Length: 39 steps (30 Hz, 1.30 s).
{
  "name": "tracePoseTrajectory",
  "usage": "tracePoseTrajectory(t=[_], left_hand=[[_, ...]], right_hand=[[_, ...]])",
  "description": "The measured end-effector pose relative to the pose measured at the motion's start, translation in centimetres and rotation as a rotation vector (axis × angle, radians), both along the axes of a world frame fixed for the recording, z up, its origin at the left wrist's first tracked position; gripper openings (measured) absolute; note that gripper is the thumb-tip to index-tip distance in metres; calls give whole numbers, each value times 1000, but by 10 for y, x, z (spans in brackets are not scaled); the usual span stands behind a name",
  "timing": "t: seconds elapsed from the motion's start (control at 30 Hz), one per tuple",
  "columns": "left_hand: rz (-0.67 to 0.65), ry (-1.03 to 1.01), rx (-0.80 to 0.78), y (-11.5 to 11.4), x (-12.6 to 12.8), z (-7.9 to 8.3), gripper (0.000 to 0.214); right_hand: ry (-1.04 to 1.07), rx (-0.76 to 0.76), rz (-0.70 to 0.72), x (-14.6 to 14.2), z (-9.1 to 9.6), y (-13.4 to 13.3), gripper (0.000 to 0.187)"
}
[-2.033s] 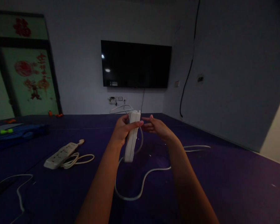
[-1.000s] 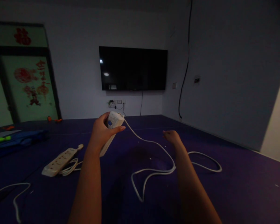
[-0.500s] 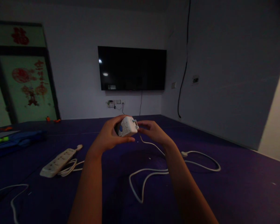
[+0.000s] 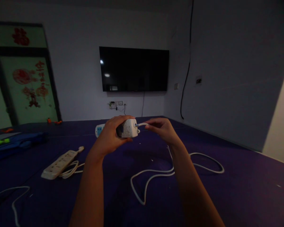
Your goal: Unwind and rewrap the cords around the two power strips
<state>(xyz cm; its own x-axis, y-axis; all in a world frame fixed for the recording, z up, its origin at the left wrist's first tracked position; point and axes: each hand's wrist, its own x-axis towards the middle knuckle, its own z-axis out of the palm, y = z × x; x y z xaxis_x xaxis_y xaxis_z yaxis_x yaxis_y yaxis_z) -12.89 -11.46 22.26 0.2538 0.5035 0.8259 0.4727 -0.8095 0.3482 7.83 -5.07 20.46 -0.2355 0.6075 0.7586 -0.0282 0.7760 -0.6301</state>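
Observation:
My left hand is wrapped round a white power strip, held up above the purple surface. Part of its blue socket face shows to the left of that hand, and its end faces right. A white cable comes out of this end. My right hand pinches the cable between thumb and fingers, a short way from the strip. Below, the cable's white loops lie on the surface, partly hidden by my right forearm.
A second power strip with its coiled cord lies at the left on the purple surface. Another thin white cable is near the left front. Blue cloth lies far left. A television hangs on the back wall.
The power strip has turned, so its blue socket face now shows at the left. My right hand has moved slightly away from its end, and the cable stretches visibly between them.

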Motion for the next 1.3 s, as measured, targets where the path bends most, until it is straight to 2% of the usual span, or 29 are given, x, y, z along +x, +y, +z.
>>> tracePoseTrajectory(t=[0.23, 0.43, 0.6, 0.77, 1.0, 1.3], left_hand=[[268, 229, 264, 3, 2, 0, 51], [402, 216, 463, 8, 4, 1, 50], [496, 199, 553, 8, 8, 0, 49], [506, 211, 595, 9, 12, -3, 51], [500, 258, 610, 10, 17, -4, 49], [465, 247, 585, 10, 15, -4, 54]], right_hand=[[33, 13, -49, 7, 6, -11, 18], [37, 106, -126, 9, 13, -21, 21], [-13, 21, -93, 9, 13, -25, 24], [-80, -49, 2, 6, 14, -30, 29], [-52, 35, 59, -5, 16, -34, 22], [-139, 94, 55, -3, 15, -37, 20]])
